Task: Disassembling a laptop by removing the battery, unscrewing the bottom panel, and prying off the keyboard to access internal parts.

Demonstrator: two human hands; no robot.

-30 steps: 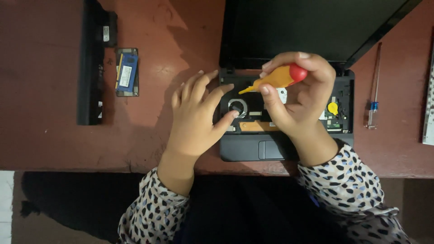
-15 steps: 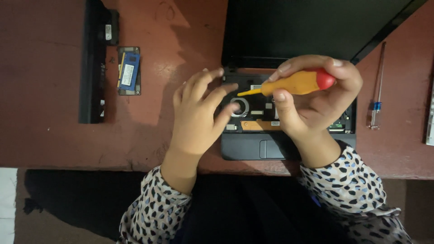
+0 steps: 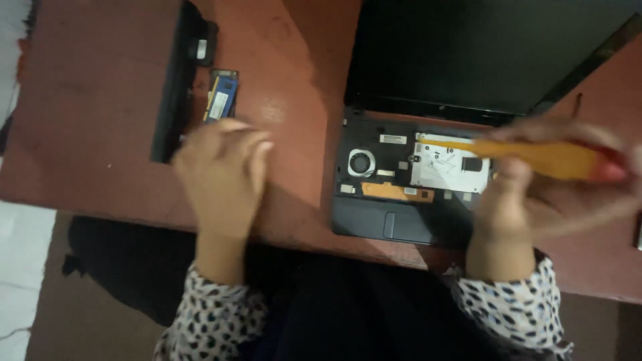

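Beside loosely open left hand (image 3: 224, 177) fingers, blue white-labelled memory module (image 3: 220, 97) is lying; right hand (image 3: 535, 194) is gripping orange screwdriver (image 3: 535, 155).

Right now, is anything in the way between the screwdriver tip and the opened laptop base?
Nothing visible. The right hand holds the yellow screwdriver over the laptop base, tip above the silver plate. The left hand is off to the side.

Reddish-brown table (image 3: 100, 100) carries an opened laptop (image 3: 408, 187) with internals exposed, a long black battery pack (image 3: 175, 80), and a blue memory module (image 3: 221, 97) just beside it.
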